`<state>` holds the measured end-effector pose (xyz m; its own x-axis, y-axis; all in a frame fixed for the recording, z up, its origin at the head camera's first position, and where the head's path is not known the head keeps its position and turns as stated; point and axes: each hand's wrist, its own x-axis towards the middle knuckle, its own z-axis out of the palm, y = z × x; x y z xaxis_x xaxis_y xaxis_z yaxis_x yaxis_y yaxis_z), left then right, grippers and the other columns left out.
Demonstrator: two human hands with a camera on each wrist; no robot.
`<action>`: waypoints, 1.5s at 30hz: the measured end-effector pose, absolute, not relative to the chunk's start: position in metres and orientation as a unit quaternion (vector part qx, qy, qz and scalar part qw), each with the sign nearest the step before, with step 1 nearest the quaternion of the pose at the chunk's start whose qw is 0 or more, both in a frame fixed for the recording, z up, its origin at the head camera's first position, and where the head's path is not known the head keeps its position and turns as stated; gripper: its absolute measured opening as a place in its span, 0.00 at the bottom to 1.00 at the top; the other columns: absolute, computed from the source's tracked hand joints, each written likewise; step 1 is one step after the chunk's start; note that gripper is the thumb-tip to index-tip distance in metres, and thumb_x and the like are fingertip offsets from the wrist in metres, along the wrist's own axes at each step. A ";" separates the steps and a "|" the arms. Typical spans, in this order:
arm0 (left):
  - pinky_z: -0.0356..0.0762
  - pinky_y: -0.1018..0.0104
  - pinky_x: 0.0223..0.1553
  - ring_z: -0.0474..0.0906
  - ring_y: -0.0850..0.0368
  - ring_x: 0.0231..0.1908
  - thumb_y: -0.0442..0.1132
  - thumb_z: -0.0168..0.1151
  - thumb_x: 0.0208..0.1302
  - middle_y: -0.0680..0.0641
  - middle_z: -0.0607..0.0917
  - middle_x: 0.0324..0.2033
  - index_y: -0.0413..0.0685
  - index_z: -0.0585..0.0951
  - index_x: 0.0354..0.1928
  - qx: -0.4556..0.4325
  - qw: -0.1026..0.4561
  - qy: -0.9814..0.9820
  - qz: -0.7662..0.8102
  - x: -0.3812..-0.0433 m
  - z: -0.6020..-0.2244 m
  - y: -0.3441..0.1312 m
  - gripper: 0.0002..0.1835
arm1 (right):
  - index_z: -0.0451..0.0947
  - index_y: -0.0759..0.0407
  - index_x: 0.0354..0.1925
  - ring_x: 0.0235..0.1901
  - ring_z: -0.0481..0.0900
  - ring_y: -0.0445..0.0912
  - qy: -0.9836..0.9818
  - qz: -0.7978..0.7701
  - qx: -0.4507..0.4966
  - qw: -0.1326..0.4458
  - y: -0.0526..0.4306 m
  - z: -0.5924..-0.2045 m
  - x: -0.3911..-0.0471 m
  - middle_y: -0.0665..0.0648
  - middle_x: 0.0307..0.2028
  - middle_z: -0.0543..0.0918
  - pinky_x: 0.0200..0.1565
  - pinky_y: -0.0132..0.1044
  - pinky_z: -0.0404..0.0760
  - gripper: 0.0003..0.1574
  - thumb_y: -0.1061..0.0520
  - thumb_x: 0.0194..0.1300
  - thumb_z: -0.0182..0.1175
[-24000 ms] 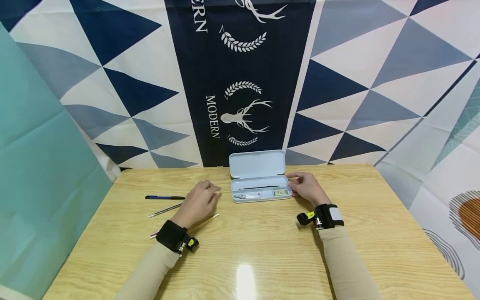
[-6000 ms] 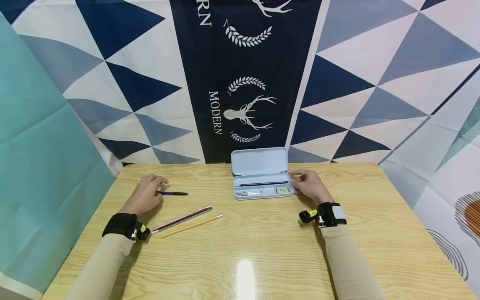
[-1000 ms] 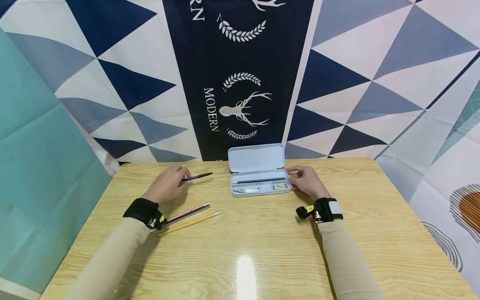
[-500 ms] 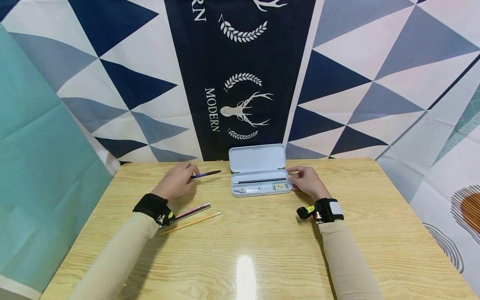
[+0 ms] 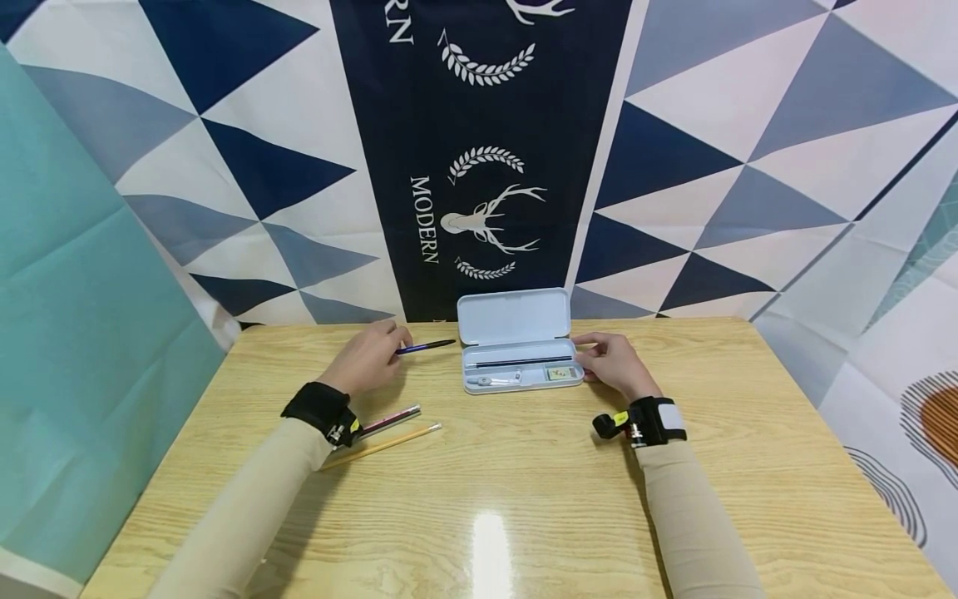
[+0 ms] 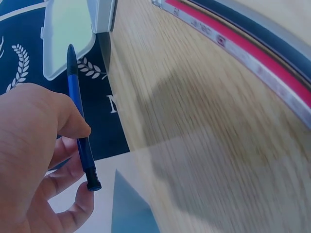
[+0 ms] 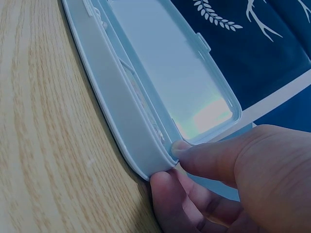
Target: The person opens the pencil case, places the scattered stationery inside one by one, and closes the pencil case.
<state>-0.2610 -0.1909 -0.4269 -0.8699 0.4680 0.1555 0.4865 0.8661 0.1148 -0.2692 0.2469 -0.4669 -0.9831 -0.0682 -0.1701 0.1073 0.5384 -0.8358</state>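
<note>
My left hand pinches a blue pen between thumb and fingers. In the left wrist view the pen has a dark tip pointing away and a black button at its near end. The pen's tip is just left of an open light-blue pencil case. My right hand holds the case's right end, thumb on the rim and fingers against the outside, as the right wrist view shows. Inside the case are a dark pencil, a compass and a small patterned box-like item.
A yellow pencil and a pink striped pencil beside a dark one lie on the wooden table, partly below my left wrist. The case's raised lid stands near the patterned cloth behind the table.
Since six seconds ago, my left hand has lifted the pen from the table's left side and carried it right, up to the case. My right hand has stayed at the case's end.
</note>
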 end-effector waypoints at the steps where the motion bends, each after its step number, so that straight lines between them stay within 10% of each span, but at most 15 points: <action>1: 0.85 0.53 0.52 0.78 0.49 0.42 0.29 0.72 0.73 0.41 0.87 0.45 0.43 0.88 0.53 -0.249 0.062 -0.964 -0.074 -0.262 -0.427 -0.189 0.10 | 0.78 0.64 0.77 0.35 0.86 0.41 0.873 -0.479 0.010 0.091 0.247 -0.467 -0.269 0.68 0.51 0.88 0.37 0.28 0.88 0.28 0.61 0.84 0.62; 45: 0.85 0.52 0.63 0.83 0.47 0.53 0.32 0.67 0.78 0.43 0.88 0.54 0.46 0.88 0.59 -0.311 0.045 -0.948 -0.055 -0.286 -0.444 -0.126 0.12 | 0.77 0.67 0.77 0.35 0.86 0.41 0.871 -0.482 0.004 0.088 0.245 -0.464 -0.266 0.68 0.51 0.88 0.36 0.29 0.88 0.29 0.61 0.85 0.62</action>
<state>-0.2863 -0.1263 -0.4439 -0.8024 0.5849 0.1187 0.5947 0.8003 0.0765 -0.2660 0.2451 -0.4638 -0.9844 -0.0776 -0.1581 0.0928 0.5344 -0.8401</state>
